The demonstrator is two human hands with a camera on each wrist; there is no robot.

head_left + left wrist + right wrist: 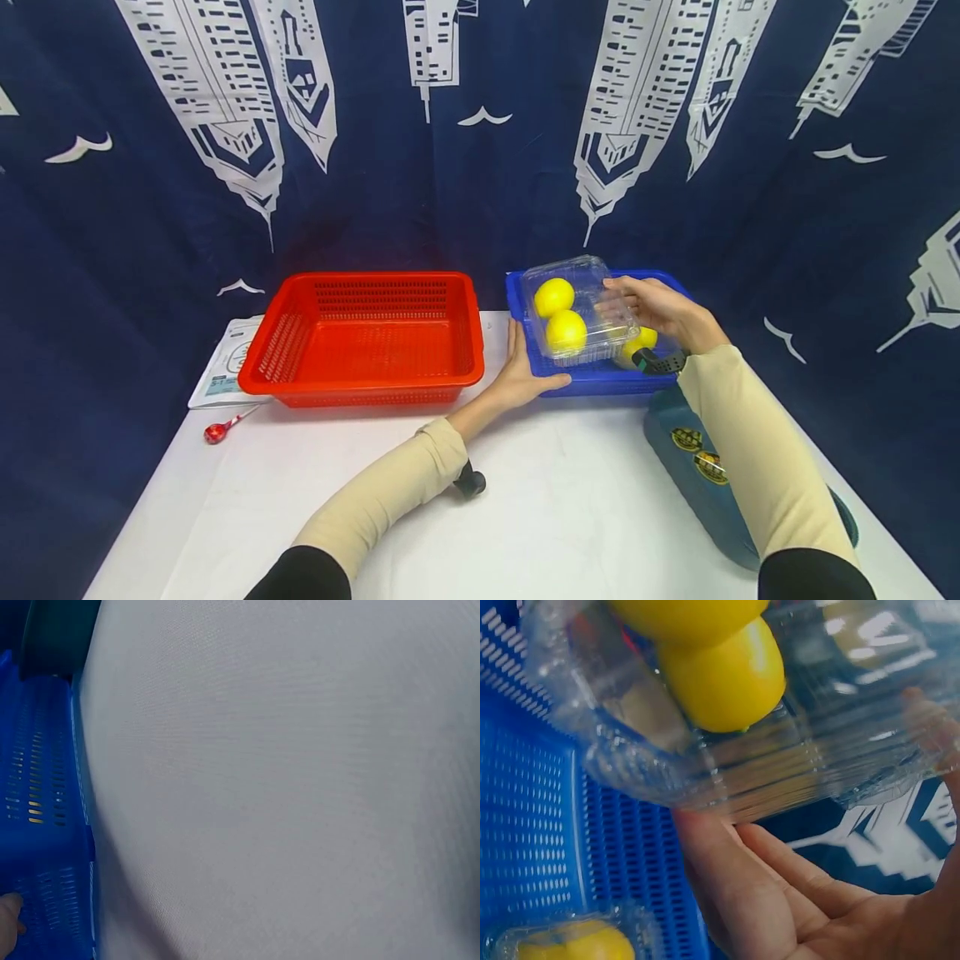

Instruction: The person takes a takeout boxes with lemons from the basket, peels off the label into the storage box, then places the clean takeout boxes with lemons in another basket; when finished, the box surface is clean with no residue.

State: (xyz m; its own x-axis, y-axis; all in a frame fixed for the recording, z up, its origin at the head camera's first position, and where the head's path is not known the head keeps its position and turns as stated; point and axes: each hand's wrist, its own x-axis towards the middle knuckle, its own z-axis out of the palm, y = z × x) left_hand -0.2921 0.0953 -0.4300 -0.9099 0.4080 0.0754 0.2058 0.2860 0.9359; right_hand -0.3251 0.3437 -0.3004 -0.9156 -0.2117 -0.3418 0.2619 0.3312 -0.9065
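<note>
My right hand (660,310) grips a clear plastic fruit box (592,333) by its right side, thumb and fingers on opposite faces. Two yellow lemons (566,332) show inside; the box is tilted above the blue basket (600,385). In the right wrist view the fingers (739,885) lie under the box edge. Another clear box with yellow fruit (592,943) sits lower in the basket, partly hidden in the head view. My left hand (521,375) rests at the basket's front left corner, thumb along the front wall and fingers straight along the left side.
A red basket (360,396) stands to the left, on top of a printed booklet (225,375). A red lollipop (216,432) lies before it. Under my right forearm is a dark teal bag or case (697,492) with yellow-and-black stickers. A dark patterned curtain hangs behind.
</note>
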